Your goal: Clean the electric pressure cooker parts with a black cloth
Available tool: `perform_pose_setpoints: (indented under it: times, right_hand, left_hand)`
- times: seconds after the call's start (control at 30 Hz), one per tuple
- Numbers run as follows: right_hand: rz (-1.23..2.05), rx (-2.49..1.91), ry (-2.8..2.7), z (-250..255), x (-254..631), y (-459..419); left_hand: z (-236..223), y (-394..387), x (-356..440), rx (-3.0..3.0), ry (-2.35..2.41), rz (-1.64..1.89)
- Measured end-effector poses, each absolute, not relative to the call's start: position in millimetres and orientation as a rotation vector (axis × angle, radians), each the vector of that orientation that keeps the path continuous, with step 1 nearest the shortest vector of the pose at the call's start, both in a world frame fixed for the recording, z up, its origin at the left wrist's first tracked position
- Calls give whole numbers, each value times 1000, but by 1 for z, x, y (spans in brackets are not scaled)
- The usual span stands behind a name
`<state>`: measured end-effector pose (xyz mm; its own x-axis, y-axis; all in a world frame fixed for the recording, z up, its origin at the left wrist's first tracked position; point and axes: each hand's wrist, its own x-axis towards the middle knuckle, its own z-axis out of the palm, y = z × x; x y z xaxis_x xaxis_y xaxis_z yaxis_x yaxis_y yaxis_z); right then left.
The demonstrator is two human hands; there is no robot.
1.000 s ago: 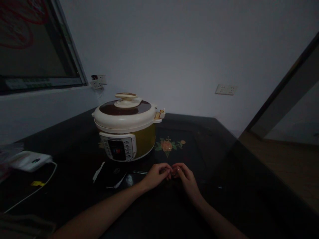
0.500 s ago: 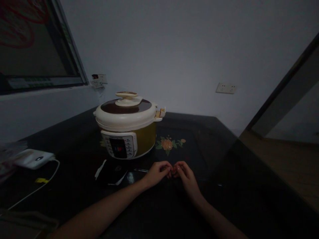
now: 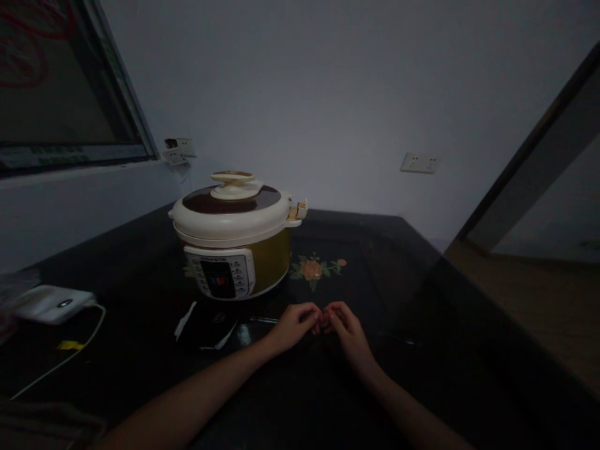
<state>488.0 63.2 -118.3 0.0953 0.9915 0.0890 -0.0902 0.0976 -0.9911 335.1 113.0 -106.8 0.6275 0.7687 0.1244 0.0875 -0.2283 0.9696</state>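
My left hand (image 3: 293, 326) and my right hand (image 3: 345, 329) rest on the dark table (image 3: 422, 325), fingertips meeting in front of me. Both hands have their fingers curled and pinched together; whatever lies between them is too small and dark to name. Just behind the hands stands an electric pressure cooker (image 3: 234, 234) with a cream lid, a brown top and a control panel facing me. A painted flower (image 3: 313, 270) on the table surface lies between the cooker and my hands.
A dark flat object with white edges (image 3: 206, 325) lies left of my left hand. A white device (image 3: 51, 304) with a cable sits at the far left. Wall sockets (image 3: 419, 162) are behind. The table's right edge drops to a wooden floor (image 3: 539, 300).
My hands have stayed together in the same pinched pose; the view has only shifted slightly.
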Motion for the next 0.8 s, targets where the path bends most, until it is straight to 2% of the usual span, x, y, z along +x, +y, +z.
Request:
perform_pose_setpoints:
  times: [0.8]
  right_hand:
    - [1123,-1104,-1113,-118,485,61]
  left_hand:
    - [-105,112,335,1754,740,720]
